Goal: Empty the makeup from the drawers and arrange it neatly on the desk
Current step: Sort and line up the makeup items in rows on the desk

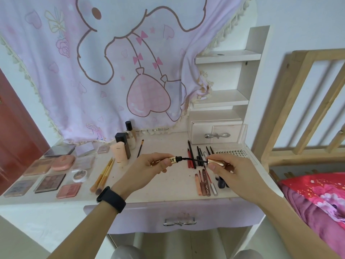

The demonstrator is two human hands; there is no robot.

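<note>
Both forearms are bare to the frame's edge, entering at 7 and 5 o'clock. A wide, smooth, matte black band (111, 199) wraps the wrist behind the left hand (149, 166). The visible thumbnails are short and plain.

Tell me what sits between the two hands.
In the head view, a black mascara wand bridges the gap: its brush end is at the gold tube in the left hand, its stem runs into the gold cap in the right hand.

Gold mascara tube (172, 159), black wand (194, 160), seemingly pink blanket (112, 62).
</note>
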